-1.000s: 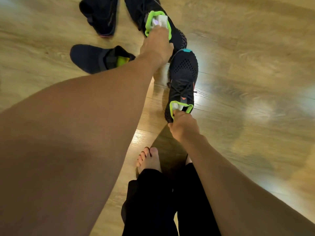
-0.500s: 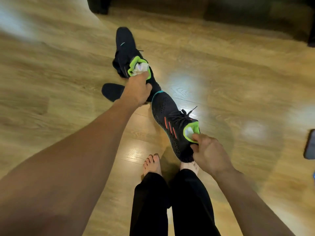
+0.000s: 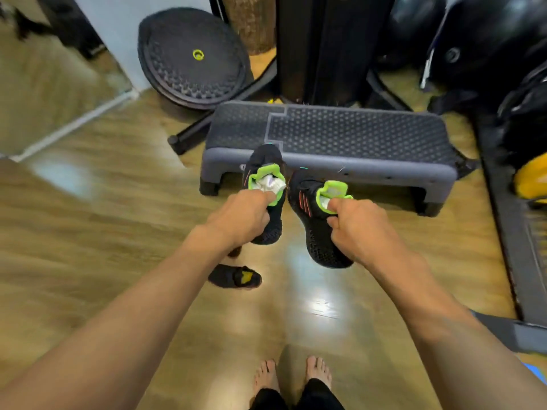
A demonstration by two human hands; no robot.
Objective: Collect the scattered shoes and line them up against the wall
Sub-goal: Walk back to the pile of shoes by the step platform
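Two black knit sneakers with neon-green collars hang in the air, toes pointing away from me. My left hand [image 3: 241,216] pinches the collar of the left sneaker [image 3: 266,170], which has white paper stuffed inside. My right hand [image 3: 358,226] grips the collar of the right sneaker [image 3: 305,199], marked with red stripes. Both sneakers hover just in front of a grey step platform [image 3: 355,134]. A low black shoe with a yellow insole [image 3: 233,276] lies on the wooden floor below my left wrist. A white wall [image 3: 118,39] stands at the back left.
A black studded balance disc [image 3: 192,57] leans on the wall. Black machine uprights [image 3: 322,45] and their floor legs stand behind the platform. Dark exercise balls [image 3: 485,37] fill the back right, with a black frame [image 3: 509,232] along the right. My bare feet [image 3: 291,377] stand on wooden floor.
Both sneakers have been lifted off the floor and carried forward. The view has swung up from the floor to the step platform and the gym gear behind it.
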